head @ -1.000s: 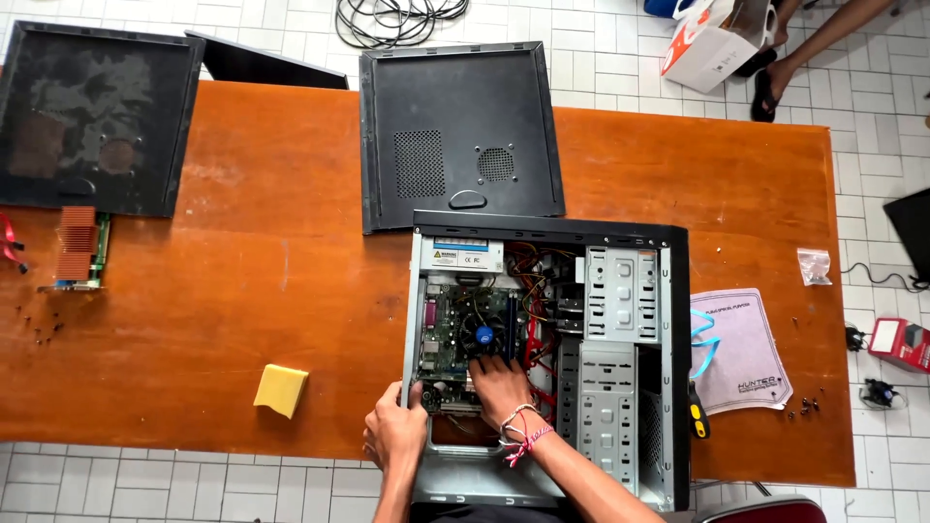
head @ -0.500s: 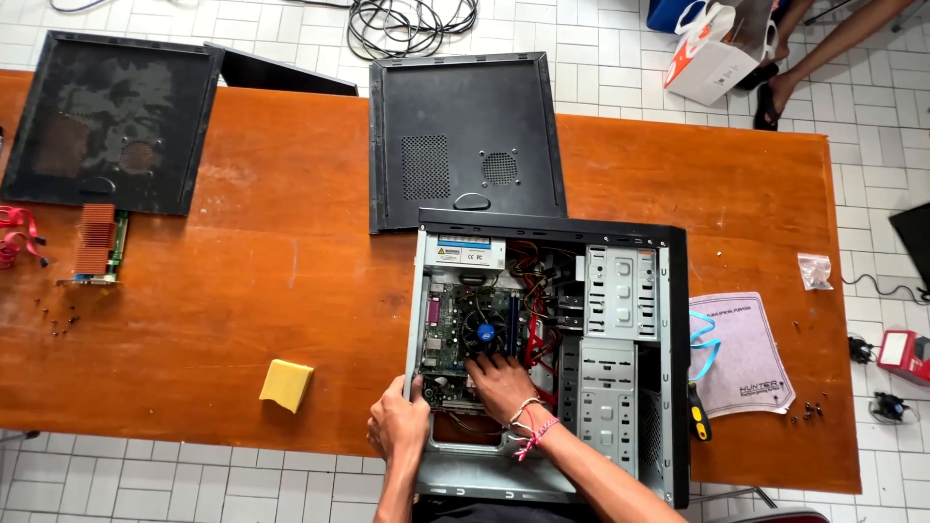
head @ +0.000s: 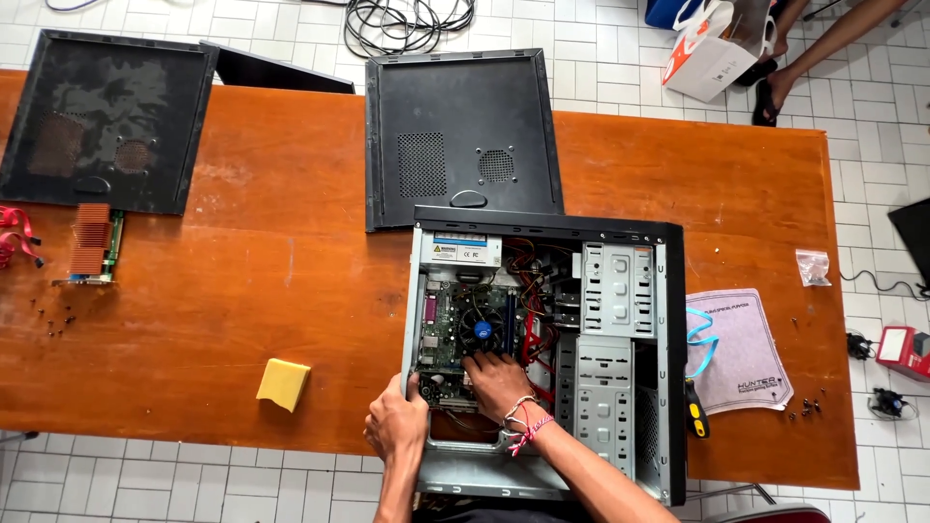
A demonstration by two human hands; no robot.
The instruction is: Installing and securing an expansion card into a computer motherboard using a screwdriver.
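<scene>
I'm leaning over an open desktop PC case (head: pixel 620 242) lying on its side on the orange-brown wooden table (head: pixel 242 281). My right hand (head: pixel 497 380) is reaching inside it, fingers spread a bit and pressing down on the motherboard (head: pixel 441 334); not gripping anything I can make out, fingertips are partly hidden. The CPU cooler fan (head: pixel 481 324) is sitting just beyond my fingertips, red cables (head: pixel 531 334) running right beside them. The silver drive cage (head: pixel 605 387) is lying to the right of my wrist, which is wearing thread bracelets.

My left hand (head: pixel 396 424) is curling around the near left edge of the case, fingers closed over the metal rim.

A yellow sponge (head: pixel 283 384) is lying on the table well left of my left hand. Far past my fingers, two black side panels: one (head: pixel 463 136) touching the case's far edge, another (head: pixel 107 116) at the table's far left. A graphics card w/ copper heatsink (head: pixel 89 242) is lying near that one. A yellow-handled screwdriver (head: pixel 695 412) is resting just right of the case.
</scene>
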